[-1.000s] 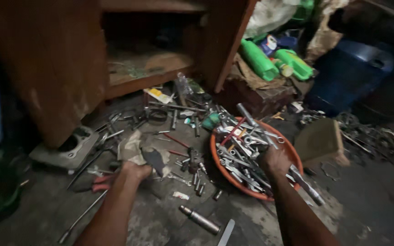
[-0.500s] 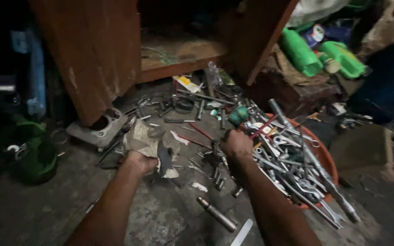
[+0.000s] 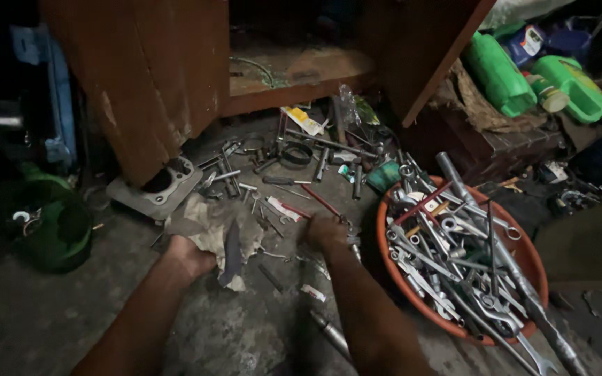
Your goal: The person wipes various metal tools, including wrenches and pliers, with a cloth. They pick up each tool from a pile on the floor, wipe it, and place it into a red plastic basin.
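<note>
The right hand (image 3: 327, 233) has left the orange basin (image 3: 384, 268) for the scattered floor tools.

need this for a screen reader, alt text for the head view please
On a dark concrete floor strewn with tools, the left hand grips a crumpled grey rag while the right hand reaches among loose metal pieces beside a round orange basin heaped with steel wrenches.

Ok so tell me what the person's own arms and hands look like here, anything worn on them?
Both forearms are bare as far as the frame shows: no sleeves, no gloves. The left hand and the right hand show no watch, band or ring that can be made out, though the light is dim and the fingers are partly hidden. The arms enter from the bottom edge, so anything worn above the elbows is out of view.
</note>
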